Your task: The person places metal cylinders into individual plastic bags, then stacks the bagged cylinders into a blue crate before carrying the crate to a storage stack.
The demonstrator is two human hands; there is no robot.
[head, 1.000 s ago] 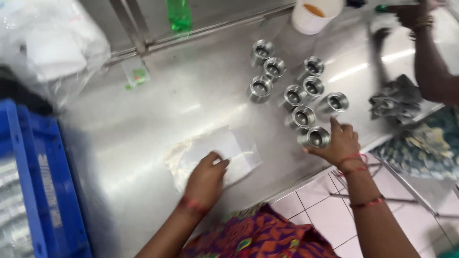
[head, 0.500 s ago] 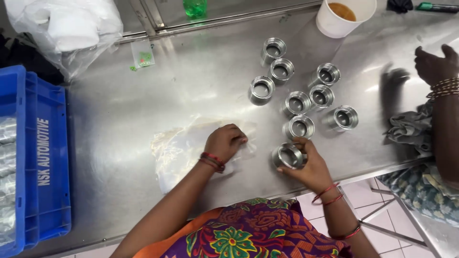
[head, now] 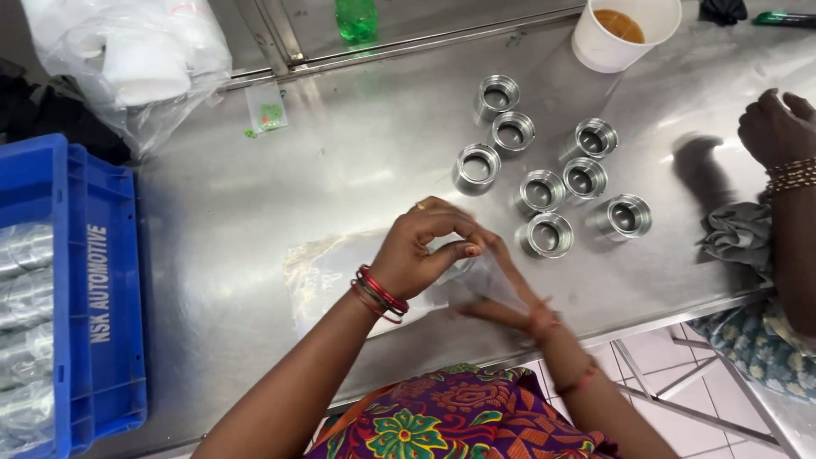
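Observation:
My left hand (head: 418, 251) pinches the mouth of a clear plastic bag (head: 489, 276) just above the steel table (head: 255, 195). My right hand (head: 501, 304) is blurred and pushed into or under that bag; the plastic hides what it holds. More clear bags (head: 327, 272) lie flat beneath my left wrist. Several short shiny metal rings (head: 546, 234) stand in a loose cluster right of my hands, the nearest one a few centimetres from my fingers.
A blue crate (head: 102, 289) holding wrapped metal parts sits at the left. A white cup of brown liquid (head: 625, 34), a green bottle (head: 357, 17) and a bulging white plastic bag (head: 127, 59) stand at the back. Another person's hand (head: 778, 127) and a grey cloth (head: 735, 238) are at right.
My right hand lifted one metal ring from the cluster and brought it to the bags. My left hand rose from the flat bags and now pinches one open.

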